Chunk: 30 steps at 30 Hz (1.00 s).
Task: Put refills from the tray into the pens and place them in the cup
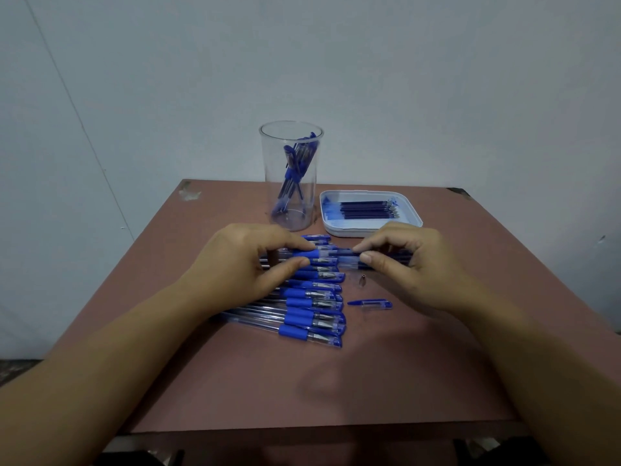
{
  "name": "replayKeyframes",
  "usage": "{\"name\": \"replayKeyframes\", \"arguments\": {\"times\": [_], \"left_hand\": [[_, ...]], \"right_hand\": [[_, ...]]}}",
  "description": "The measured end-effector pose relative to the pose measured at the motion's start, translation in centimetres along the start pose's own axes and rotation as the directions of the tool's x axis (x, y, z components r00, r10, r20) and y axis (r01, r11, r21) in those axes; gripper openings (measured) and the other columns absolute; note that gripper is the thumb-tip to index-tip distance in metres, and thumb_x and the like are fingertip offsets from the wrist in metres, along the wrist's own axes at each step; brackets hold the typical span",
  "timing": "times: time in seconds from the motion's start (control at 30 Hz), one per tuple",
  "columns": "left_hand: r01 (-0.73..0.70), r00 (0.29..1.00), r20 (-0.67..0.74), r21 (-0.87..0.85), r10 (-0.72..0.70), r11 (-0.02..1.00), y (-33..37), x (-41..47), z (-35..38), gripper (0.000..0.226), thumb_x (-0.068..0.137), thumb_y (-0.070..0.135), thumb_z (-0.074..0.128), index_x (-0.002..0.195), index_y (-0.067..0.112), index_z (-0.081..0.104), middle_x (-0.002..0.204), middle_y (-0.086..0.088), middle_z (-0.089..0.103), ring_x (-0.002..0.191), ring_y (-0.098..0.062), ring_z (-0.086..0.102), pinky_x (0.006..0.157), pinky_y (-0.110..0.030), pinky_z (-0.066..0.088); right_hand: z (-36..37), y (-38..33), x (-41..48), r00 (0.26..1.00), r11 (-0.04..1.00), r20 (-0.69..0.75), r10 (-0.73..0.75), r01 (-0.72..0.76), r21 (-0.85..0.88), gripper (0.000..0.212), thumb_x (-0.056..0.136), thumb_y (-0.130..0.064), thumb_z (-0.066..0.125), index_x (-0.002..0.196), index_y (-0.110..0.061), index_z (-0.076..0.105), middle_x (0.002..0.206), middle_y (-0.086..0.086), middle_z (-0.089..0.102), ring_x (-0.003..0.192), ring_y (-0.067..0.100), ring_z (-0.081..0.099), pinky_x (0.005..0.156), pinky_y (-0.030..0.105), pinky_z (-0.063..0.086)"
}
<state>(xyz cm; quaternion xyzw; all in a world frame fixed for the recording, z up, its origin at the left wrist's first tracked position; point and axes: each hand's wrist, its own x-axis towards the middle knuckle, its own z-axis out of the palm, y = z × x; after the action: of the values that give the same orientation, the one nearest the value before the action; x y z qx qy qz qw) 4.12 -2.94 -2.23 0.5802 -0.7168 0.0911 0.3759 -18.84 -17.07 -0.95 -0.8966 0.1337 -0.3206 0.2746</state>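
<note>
Lying left-to-right, pen (307,253) pinched in left hand (242,264) — refill (340,253) pinched in right hand (403,260), in line.

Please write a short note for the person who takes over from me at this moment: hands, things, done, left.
Left hand grips a pen barrel at its blue grip. Right hand pinches a refill at the barrel's open end.
Metal tip and cap lie loose on the table.
Done: a few pens stand in the cup.
Left: the row of pens by the left hand; refills wait in the tray.
</note>
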Motion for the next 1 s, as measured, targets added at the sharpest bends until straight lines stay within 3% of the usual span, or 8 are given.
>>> {"name": "replayKeyframes", "arguments": {"times": [0.13,0.23,0.33,0.43,0.63,0.7,0.83,1.0], "left_hand": [[-0.010,1.000,0.000,0.021,0.010,1.000,0.2,0.1,0.3,0.030,0.088,0.046,0.061,0.110,0.029,0.073,0.095,0.014,0.073,0.076,-0.004,0.067,0.065,-0.032,0.057],[0.005,1.000,-0.030,0.027,-0.004,1.000,0.1,0.1,0.2,0.032,0.088,0.045,0.060,0.110,0.027,0.073,0.095,0.015,0.072,0.079,-0.001,0.066,0.068,-0.031,0.058],[0.006,0.999,-0.031,0.045,-0.004,0.999,0.1,0.1,0.1,0.033,0.088,0.046,0.059,0.111,0.027,0.073,0.095,0.018,0.070,0.078,0.001,0.065,0.068,-0.030,0.058],[0.001,1.000,-0.028,0.040,0.001,0.999,0.2,0.1,0.1,0.032,0.088,0.045,0.060,0.111,0.027,0.073,0.095,0.016,0.072,0.078,-0.001,0.066,0.067,-0.030,0.058],[-0.016,1.000,-0.019,0.041,0.017,0.999,0.5,0.1,0.2,0.032,0.089,0.044,0.059,0.112,0.026,0.072,0.096,0.013,0.073,0.081,0.000,0.067,0.068,-0.029,0.058],[-0.012,1.000,-0.025,0.041,0.013,0.999,0.4,0.1,0.2,0.033,0.089,0.045,0.059,0.113,0.026,0.072,0.098,0.013,0.073,0.083,0.000,0.066,0.069,-0.029,0.059],[-0.017,1.000,-0.026,0.034,0.018,0.999,0.5,0.1,0.4,0.030,0.089,0.043,0.061,0.111,0.026,0.073,0.096,0.014,0.073,0.082,0.001,0.066,0.069,-0.028,0.057],[-0.018,1.000,-0.017,0.035,0.018,0.999,0.7,0.1,0.6,0.030,0.088,0.045,0.061,0.110,0.027,0.073,0.095,0.013,0.073,0.080,0.001,0.066,0.068,-0.026,0.056]], "right_hand": [[0.5,-0.2,0.2,0.997,0.998,0.055,-0.052,0.055,-0.039,0.020,0.088,-0.026,0.068,0.107,-0.023,0.071,0.093,-0.009,0.067,0.086,0.007,0.063,0.073,0.012,0.045],[0.1,0.0,0.0,0.998,0.996,0.015,-0.062,0.063,-0.065,0.027,0.086,-0.027,0.069,0.113,-0.026,0.066,0.096,-0.017,0.061,0.090,0.004,0.059,0.076,0.009,0.042],[-0.3,0.2,-0.1,0.997,0.997,-0.071,-0.015,0.010,-0.077,0.014,0.084,-0.023,0.069,0.097,-0.025,0.063,0.088,-0.015,0.061,0.083,0.007,0.058,0.072,0.009,0.040],[0.2,0.2,0.0,0.998,0.997,-0.058,-0.004,-0.001,-0.079,0.013,0.085,-0.013,0.071,0.090,-0.024,0.066,0.084,-0.015,0.062,0.080,0.004,0.058,0.070,0.009,0.041],[0.7,0.2,0.1,0.997,0.996,0.050,-0.055,0.058,-0.072,0.030,0.090,-0.023,0.063,0.119,-0.029,0.065,0.097,-0.014,0.062,0.087,0.009,0.061,0.076,0.018,0.048],[0.7,0.2,0.1,0.999,0.997,-0.010,-0.035,0.034,-0.070,0.026,0.089,-0.020,0.066,0.113,-0.032,0.064,0.091,-0.014,0.061,0.082,0.009,0.058,0.072,0.015,0.046],[1.0,0.2,0.2,0.999,0.999,-0.039,-0.031,0.029,-0.044,0.010,0.087,-0.013,0.071,0.093,-0.020,0.067,0.082,-0.010,0.062,0.074,0.007,0.059,0.066,0.013,0.044],[1.2,0.4,0.3,0.995,0.994,0.080,-0.052,0.059,-0.090,0.025,0.091,-0.027,0.061,0.115,-0.029,0.067,0.092,-0.014,0.061,0.083,0.008,0.061,0.072,0.022,0.049]]}}
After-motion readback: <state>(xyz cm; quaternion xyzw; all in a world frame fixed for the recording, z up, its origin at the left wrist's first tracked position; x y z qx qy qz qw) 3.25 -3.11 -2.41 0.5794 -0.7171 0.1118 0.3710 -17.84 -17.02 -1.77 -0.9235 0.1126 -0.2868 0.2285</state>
